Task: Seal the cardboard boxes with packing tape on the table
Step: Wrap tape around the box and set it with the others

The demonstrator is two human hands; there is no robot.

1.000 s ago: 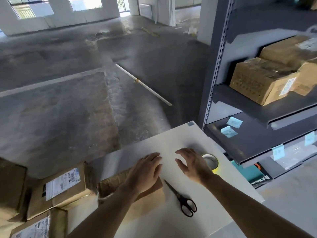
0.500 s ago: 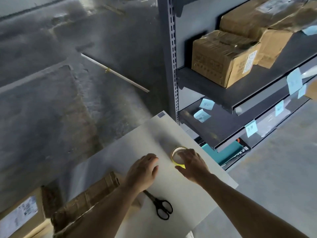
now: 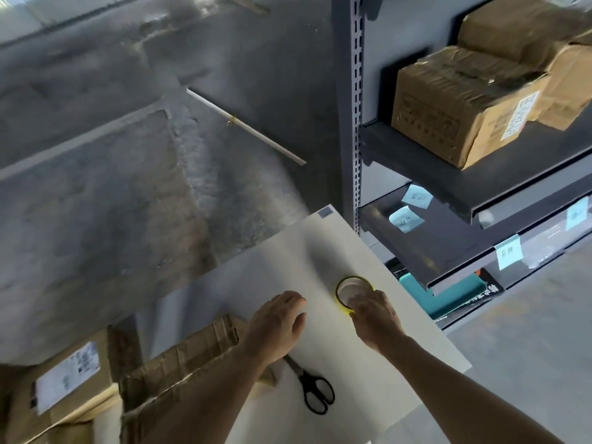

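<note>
A roll of packing tape [image 3: 347,291] with a yellow rim lies flat on the white table [image 3: 288,257] near its right edge. My right hand [image 3: 374,317] covers the roll's near side, fingers closed around it. My left hand [image 3: 277,323] rests palm down on the table just left of the roll, fingers loosely curled, holding nothing. A crumpled cardboard box [image 3: 179,370] lies on the table under my left forearm. Black scissors [image 3: 312,390] lie shut between my two arms.
A grey metal shelf rack [image 3: 352,123] stands right of the table, with cardboard boxes [image 3: 461,107] on its upper shelf and blue sticky notes [image 3: 413,203] on lower ones. A labelled box [image 3: 67,376] sits at lower left. A white rod [image 3: 246,126] lies on the concrete floor.
My right hand reached right and closed on the tape roll. My left hand slid off the cardboard box onto the bare table. The view swung right toward the shelves.
</note>
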